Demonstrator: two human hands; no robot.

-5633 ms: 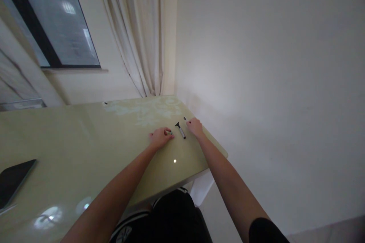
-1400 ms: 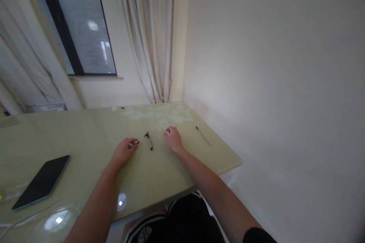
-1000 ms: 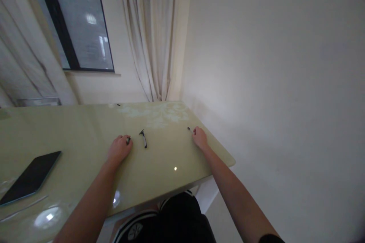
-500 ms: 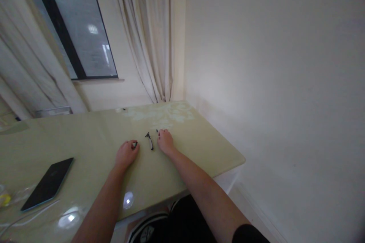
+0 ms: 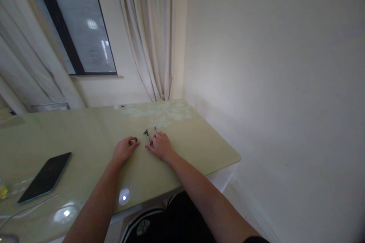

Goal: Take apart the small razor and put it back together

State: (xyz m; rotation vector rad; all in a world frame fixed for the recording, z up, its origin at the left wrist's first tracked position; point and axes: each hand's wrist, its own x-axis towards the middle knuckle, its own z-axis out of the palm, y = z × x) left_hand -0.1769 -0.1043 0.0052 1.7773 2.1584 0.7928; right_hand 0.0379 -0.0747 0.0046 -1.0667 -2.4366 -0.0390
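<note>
My left hand (image 5: 124, 149) rests on the table with its thumb and fingers pinched on a small dark piece (image 5: 135, 140), too small to make out clearly. Between my hands lies a razor (image 5: 148, 137) with a black T-shaped head at the far end and a grey-black handle. My right hand (image 5: 162, 146) has its thumb and fingers at the lower end of that handle, partly covering it. Just past the right fingers is another small dark item (image 5: 155, 128), its near part hidden by the hand.
A dark tablet (image 5: 45, 177) lies on the glossy table (image 5: 94, 133) at left, beside a white cable (image 5: 34, 207) and clear plastic with yellow (image 5: 3, 191). A tiny black object (image 5: 122, 106) sits by the far edge. A wall (image 5: 256, 83) borders the right side.
My right hand has come back and left from the small dark item to the razor's handle. My left hand keeps its small piece, now turned slightly. The view has shifted a little.
</note>
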